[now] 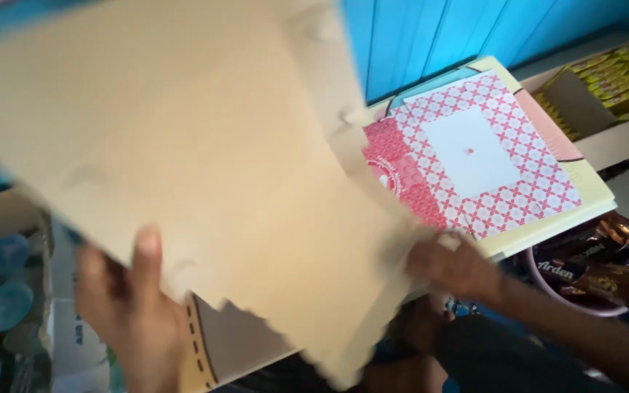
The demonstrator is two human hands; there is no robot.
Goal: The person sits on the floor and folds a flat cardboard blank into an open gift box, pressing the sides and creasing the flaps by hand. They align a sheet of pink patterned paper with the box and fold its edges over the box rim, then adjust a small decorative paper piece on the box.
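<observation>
Both-handed, a flat cardboard sheet [205, 167] is being lifted.
Left hand [129, 306] pinches its lower edge, thumb on top; right hand [456, 266] grips its right corner. The sheet tilts above a red-patterned flat box [489, 160], beside which lies a tub of dark wrapped snacks [595, 273]; it likely needs a steady two-handed turn.

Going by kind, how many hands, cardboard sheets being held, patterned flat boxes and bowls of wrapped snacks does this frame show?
Hands: 2, the left hand and the right hand
Plain cardboard sheet held between both hands: 1
Red-and-white patterned flat box: 1
Bowl of wrapped snacks: 1
Total: 5
</observation>
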